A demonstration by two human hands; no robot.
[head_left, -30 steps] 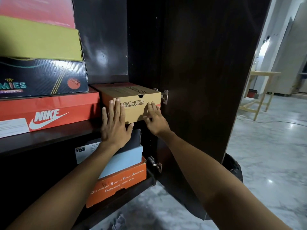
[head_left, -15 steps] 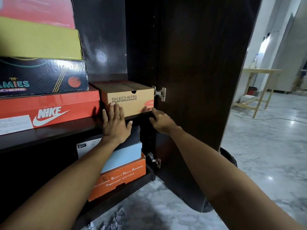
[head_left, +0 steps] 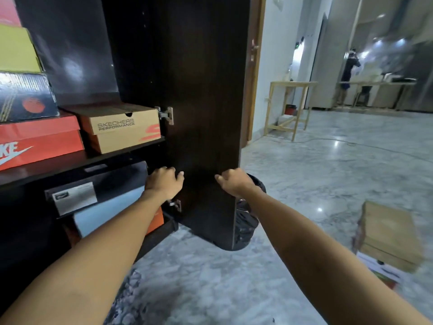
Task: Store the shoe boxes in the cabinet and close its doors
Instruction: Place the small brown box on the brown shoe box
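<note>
Head view, tan Skechers shoe box (head_left: 121, 127) on cabinet shelf (head_left: 77, 161), open dark cabinet door (head_left: 201, 113), left hand (head_left: 164, 182) and right hand (head_left: 234, 182) loosely curled, holding nothing, apart.

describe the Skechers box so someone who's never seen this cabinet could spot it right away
Find the open dark cabinet door. Left of its upper hinge, on the shelf, sits the Skechers box. It is the only plain tan cardboard one, beside the red Nike box.
</note>
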